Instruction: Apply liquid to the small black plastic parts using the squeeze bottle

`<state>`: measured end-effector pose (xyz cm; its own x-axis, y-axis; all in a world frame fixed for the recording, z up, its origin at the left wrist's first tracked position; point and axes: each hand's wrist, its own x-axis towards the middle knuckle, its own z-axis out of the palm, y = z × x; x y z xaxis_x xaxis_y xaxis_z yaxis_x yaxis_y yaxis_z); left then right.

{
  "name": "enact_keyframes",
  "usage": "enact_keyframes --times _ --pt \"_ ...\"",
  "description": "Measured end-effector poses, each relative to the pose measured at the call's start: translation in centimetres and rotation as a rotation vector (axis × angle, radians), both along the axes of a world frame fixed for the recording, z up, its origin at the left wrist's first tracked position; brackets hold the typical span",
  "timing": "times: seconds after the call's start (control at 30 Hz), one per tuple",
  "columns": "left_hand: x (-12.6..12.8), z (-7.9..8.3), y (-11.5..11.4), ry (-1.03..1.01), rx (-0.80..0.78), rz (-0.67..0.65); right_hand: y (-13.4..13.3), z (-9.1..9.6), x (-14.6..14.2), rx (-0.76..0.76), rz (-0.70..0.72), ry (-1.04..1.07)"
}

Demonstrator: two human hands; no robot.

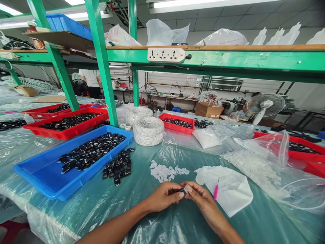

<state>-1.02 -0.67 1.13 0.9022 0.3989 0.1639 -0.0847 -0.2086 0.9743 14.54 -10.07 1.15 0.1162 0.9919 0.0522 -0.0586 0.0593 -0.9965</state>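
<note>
My left hand (164, 196) and my right hand (200, 197) meet over the near middle of the table. Between the fingers of the left is a small black piece, mostly hidden by the thumb. A small white plastic piece (186, 190) is pinched in my right fingers, against the end of the black one. Just beyond the hands lies a loose pile of small white pieces (162, 172). To the left, glossy black pieces (118, 166) are heaped beside a blue tray (38, 171) that holds more of them. A pink-handled screwdriver-like tool (216, 192) rests on a white sheet (236, 198) at right.
Red trays of black parts (64, 134) stand at left, with another red tray (175, 118) at the back. Coils of white cable (148, 132) sit by a green post (103, 64). Clear bags of white pieces (256, 169) lie at right. A green shelf beam (241, 61) spans overhead.
</note>
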Motion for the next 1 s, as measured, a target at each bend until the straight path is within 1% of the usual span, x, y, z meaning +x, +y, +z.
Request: enact_keyframes --times 0.17,0.33,0.4,0.53,0.67,0.77,0.87,0.93,1.0 --pt "-0.2 0.1 -0.1 0.007 0.085 0.014 0.1 0.1 -0.4 0.021 0.021 0.064" --pt "-0.2 0.1 -0.2 0.008 0.117 0.035 0.4 -1.0 -0.9 0.047 0.015 0.271" --pt "-0.2 0.1 -0.3 0.001 0.132 0.044 0.5 -1.4 -1.0 0.043 0.015 0.323" --pt "-0.2 0.1 -0.7 -0.031 0.111 0.047 0.5 -1.8 -1.2 0.04 0.022 0.4" --pt "-0.2 0.1 -1.1 -0.061 0.071 0.021 0.3 -1.6 -1.5 0.023 0.074 0.516" --pt "-0.4 -0.2 -1.1 -0.042 0.092 0.028 0.1 -1.4 -1.6 0.004 0.096 0.519" --pt "-0.4 -0.9 -0.8 -0.013 0.135 0.05 0.3 -1.7 -1.5 -0.023 0.075 0.474" --pt "-0.2 -1.4 -0.6 -0.009 0.134 0.054 0.5 -2.3 -1.5 -0.052 0.014 0.423" --pt "0.0 -1.8 -0.5 -0.021 0.107 0.069 0.7 -3.1 -1.5 -0.078 -0.089 0.37"
